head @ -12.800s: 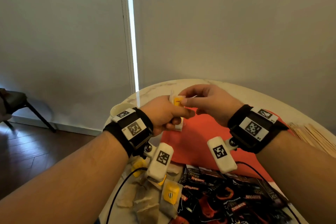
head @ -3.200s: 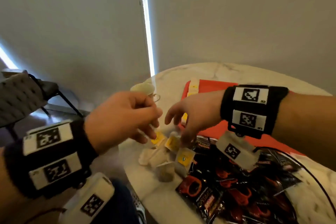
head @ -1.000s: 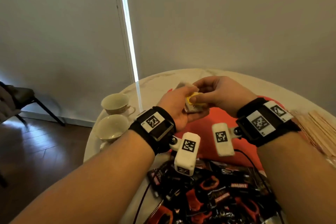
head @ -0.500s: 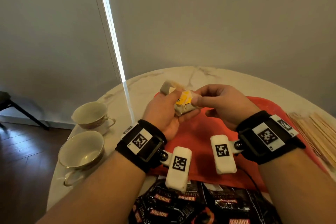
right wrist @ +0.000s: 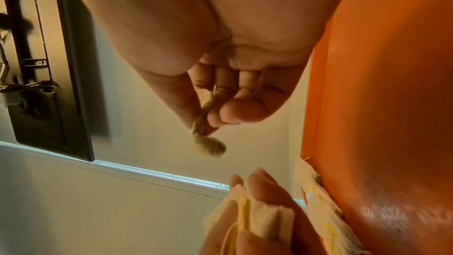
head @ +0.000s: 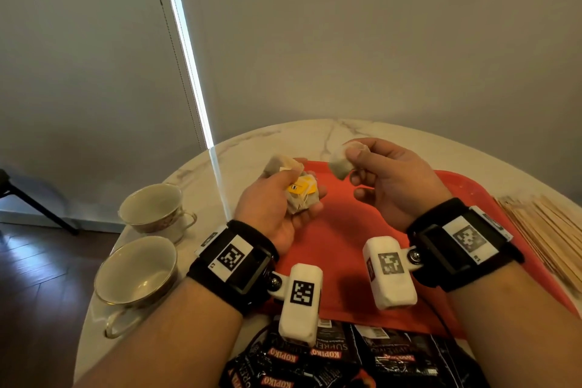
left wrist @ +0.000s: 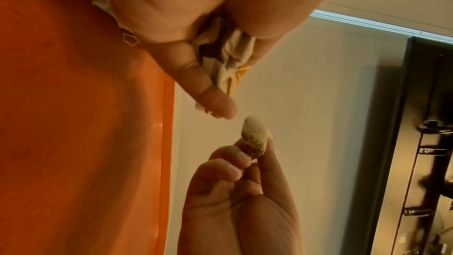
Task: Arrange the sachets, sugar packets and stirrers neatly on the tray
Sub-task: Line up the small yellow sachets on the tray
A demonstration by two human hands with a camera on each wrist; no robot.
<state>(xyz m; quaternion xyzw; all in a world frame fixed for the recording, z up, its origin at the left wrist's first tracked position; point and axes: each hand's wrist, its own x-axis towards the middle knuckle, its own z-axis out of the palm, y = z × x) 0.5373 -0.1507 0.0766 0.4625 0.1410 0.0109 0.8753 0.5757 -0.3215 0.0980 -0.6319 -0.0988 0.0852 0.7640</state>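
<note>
Head view: two cups (head: 151,246) left of red tray (head: 340,261), stirrers (head: 548,236) right, left hand (head: 277,201) gripping bunched sachets (head: 300,195), right hand (head: 390,179) pinching one sachet (head: 341,162).

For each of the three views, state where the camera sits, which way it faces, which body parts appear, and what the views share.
Head: worn on the head, facing forward and down at the red tray; both forearms, left hand, right hand.
Left wrist: looks along the palm, tray beside it; both hands show.
Right wrist: looks along its fingers; left fingertips show.
Shared: all three show the tea bag pinched in the right hand and the tea bag bundle in the left.
</note>
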